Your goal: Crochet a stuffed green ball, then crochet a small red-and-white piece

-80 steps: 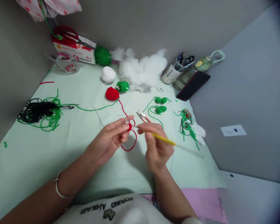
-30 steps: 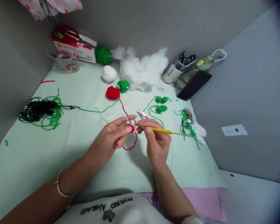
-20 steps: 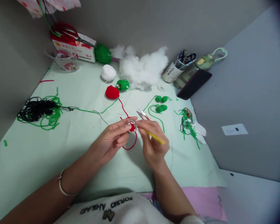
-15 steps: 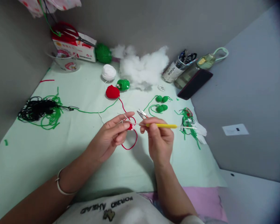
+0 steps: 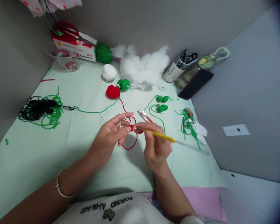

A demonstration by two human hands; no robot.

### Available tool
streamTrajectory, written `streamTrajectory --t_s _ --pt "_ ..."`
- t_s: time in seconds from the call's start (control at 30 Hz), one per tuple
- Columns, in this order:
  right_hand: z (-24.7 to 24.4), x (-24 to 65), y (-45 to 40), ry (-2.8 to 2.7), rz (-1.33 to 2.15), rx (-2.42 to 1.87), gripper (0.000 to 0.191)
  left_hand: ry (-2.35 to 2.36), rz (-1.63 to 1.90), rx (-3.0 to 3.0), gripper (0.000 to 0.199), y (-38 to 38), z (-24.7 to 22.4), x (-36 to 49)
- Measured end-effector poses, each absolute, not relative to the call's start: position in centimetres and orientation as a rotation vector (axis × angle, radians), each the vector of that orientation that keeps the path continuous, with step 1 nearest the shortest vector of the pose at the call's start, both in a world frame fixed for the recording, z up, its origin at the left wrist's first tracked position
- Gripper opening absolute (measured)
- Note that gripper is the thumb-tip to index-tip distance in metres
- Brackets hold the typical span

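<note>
Between the thumb and fingers of my left hand is a small red crocheted piece. White yarn runs over its raised index finger. My right hand grips a crochet hook by its yellow handle, the tip at the red piece and the rear end slanting down to the right. Red yarn loops below the hands and leads up to a red yarn ball. Small scissors lie just behind my right hand.
White stuffing, a white yarn ball and green balls lie behind. Tangled black yarn is at left. Small green pieces, yarn scraps, a phone and a pen cup stand or lie right.
My right hand has turned and lowered slightly, tilting the hook's rear end down. The hook tip has come closer to the red piece, and more of the scissors shows.
</note>
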State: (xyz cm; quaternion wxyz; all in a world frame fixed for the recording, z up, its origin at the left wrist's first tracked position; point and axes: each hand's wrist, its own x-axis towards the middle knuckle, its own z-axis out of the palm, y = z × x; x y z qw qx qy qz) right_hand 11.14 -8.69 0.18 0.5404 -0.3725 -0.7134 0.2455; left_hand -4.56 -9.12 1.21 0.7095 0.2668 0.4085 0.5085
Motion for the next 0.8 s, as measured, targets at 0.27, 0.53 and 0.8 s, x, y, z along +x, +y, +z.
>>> streamTrajectory --t_s 0.27,0.53,0.8 --pt "0.1 11.2 -8.6 -1.707 0.41 -0.932 0.028 0.739 1.021 0.415 0.044 -9.0 1.0 -4.6" --pt "0.5 10.9 -8.0 -1.305 1.041 -0.897 0.016 0.732 1.018 0.485 0.034 -9.0 1.0 -4.8" --pt "0.7 11.2 -8.1 -1.169 1.133 -0.864 0.018 0.78 1.058 0.51 0.035 -8.9 1.0 -4.8"
